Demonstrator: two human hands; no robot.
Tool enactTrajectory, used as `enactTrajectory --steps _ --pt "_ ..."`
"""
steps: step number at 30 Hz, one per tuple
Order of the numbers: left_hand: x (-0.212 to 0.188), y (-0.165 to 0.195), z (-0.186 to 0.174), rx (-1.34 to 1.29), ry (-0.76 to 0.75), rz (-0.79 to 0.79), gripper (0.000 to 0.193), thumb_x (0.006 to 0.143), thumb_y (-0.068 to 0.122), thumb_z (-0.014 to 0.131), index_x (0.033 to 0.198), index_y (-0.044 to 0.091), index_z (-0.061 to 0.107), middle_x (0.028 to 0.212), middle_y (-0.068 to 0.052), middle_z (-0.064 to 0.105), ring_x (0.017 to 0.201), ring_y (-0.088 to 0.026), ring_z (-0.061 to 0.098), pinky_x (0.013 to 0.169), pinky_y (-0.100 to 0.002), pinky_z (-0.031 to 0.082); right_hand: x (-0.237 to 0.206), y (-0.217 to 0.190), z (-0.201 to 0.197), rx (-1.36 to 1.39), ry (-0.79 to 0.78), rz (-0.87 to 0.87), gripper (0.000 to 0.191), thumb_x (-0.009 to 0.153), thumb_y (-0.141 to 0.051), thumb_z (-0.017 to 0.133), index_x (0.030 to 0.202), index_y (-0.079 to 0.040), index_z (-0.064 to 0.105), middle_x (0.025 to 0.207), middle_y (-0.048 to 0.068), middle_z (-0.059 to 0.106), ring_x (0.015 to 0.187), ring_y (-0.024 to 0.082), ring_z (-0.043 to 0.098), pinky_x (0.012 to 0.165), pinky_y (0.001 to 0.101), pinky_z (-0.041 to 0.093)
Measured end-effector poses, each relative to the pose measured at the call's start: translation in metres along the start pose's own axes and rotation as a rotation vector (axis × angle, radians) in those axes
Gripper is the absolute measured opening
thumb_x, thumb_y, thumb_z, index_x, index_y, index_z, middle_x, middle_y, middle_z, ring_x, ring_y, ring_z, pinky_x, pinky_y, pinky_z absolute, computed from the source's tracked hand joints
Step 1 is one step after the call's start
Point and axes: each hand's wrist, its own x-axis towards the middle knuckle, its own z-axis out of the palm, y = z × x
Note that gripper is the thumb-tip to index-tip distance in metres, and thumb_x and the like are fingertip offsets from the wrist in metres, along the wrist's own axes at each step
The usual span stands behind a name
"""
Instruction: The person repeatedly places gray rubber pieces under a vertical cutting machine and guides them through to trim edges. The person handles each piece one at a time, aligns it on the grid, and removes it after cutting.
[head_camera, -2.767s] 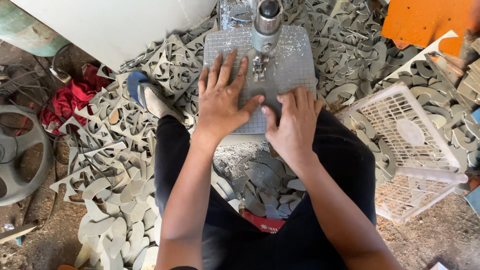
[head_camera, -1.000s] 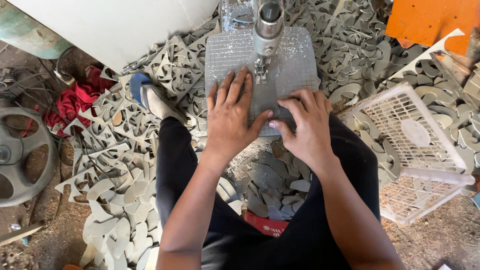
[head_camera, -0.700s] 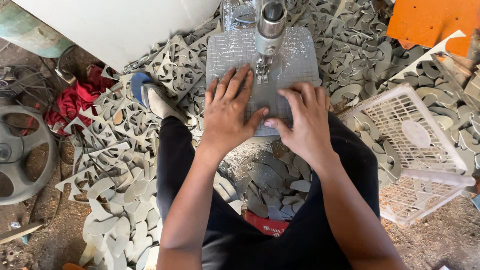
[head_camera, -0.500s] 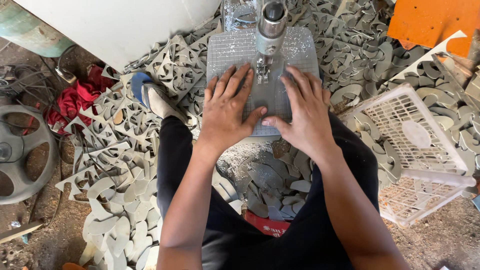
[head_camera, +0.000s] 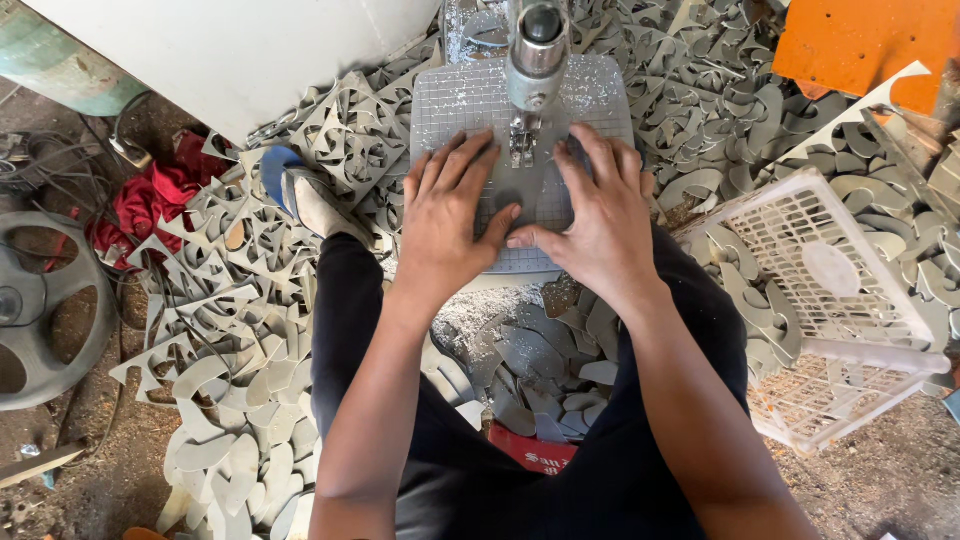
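My left hand (head_camera: 452, 218) and my right hand (head_camera: 598, 212) lie flat, fingers spread, on a grey sheet (head_camera: 528, 208) that rests on the small gridded saw table (head_camera: 455, 105). The saw's metal head and blade (head_camera: 530, 70) come down between my two hands, just beyond the fingertips. My thumbs almost meet near the sheet's front edge. Both palms press the sheet down; neither hand grips anything.
Grey cut-out offcuts (head_camera: 240, 300) cover the floor all around and pile up between my legs. A white plastic basket (head_camera: 830, 300) lies tipped at right. A red cloth (head_camera: 140, 205), a metal wheel (head_camera: 40, 310), an orange board (head_camera: 860, 45) and a white panel (head_camera: 230, 50) surround the spot.
My right hand has slid forward and flattened beside the blade, level with the left hand. The sheet has turned slightly under both palms.
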Motion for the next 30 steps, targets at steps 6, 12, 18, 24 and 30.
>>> enactTrajectory --steps 6,12,18,24,30 --pt "-0.001 0.002 -0.001 0.028 -0.011 -0.006 0.071 0.084 0.043 0.083 0.137 0.001 0.063 0.15 -0.011 0.055 0.144 -0.032 0.046 0.12 -0.051 0.031 0.002 -0.001 0.004 0.023 -0.003 0.031 0.102 0.055 -0.064 0.094 0.128 0.001 0.064 0.158 0.013 0.04 0.137 0.038 0.039 0.106 0.0583 0.036" --pt "0.001 0.003 -0.005 0.083 -0.069 -0.027 0.078 0.082 0.054 0.08 0.138 0.003 0.063 0.154 -0.009 0.051 0.145 -0.032 0.043 0.119 -0.057 0.027 0.004 0.003 0.003 -0.015 -0.017 -0.01 0.099 0.057 -0.063 0.094 0.127 0.0 0.064 0.162 0.017 0.034 0.145 0.044 0.03 0.108 0.0632 0.032" --pt "-0.003 0.009 -0.001 0.133 -0.056 -0.038 0.093 0.077 0.061 0.081 0.144 0.002 0.057 0.159 -0.014 0.042 0.147 -0.036 0.037 0.119 -0.062 0.022 0.007 0.021 -0.004 -0.034 -0.204 -0.112 0.115 0.061 -0.069 0.086 0.141 0.006 0.052 0.165 0.017 0.026 0.151 0.04 0.021 0.115 0.0701 0.014" --pt "-0.004 0.008 0.003 0.128 -0.045 -0.055 0.089 0.079 0.058 0.081 0.146 0.004 0.056 0.16 -0.012 0.043 0.149 -0.036 0.037 0.12 -0.063 0.021 0.001 0.024 -0.004 0.001 -0.179 -0.135 0.105 0.074 -0.067 0.079 0.144 0.006 0.05 0.169 0.013 0.026 0.155 0.036 0.022 0.12 0.0657 0.017" --pt "-0.003 0.007 0.0 0.105 -0.033 -0.05 0.085 0.079 0.056 0.081 0.145 0.007 0.058 0.159 -0.011 0.044 0.148 -0.034 0.038 0.121 -0.062 0.021 0.0 0.025 -0.003 -0.019 -0.165 -0.138 0.104 0.079 -0.071 0.073 0.144 0.006 0.05 0.169 0.014 0.026 0.155 0.036 0.023 0.122 0.0649 0.017"
